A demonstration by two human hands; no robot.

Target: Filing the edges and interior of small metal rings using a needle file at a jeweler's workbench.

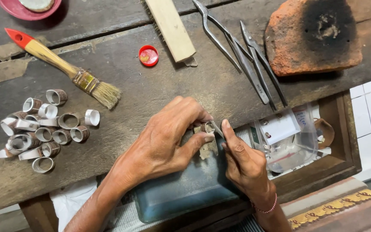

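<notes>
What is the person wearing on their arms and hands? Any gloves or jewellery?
No gloves: both the left hand and the right hand are bare, with no rings showing. No sleeves are visible on either forearm. The only thing worn is a thin pink beaded bracelet around the right wrist.

A red-tipped, pale-wood brush (pixel 61 66) lies on the weathered grey-brown table (pixel 159 90), near silver rings (pixel 44 126), a red cap (pixel 148 55) and an orange brick (pixel 314 36) scorched black.

It was a jeweller's workshop. A scarred wooden bench (pixel 159 92) held metal ring bands (pixel 44 126), tweezers (pixel 254 64) and a scorched brick (pixel 314 36).
</notes>
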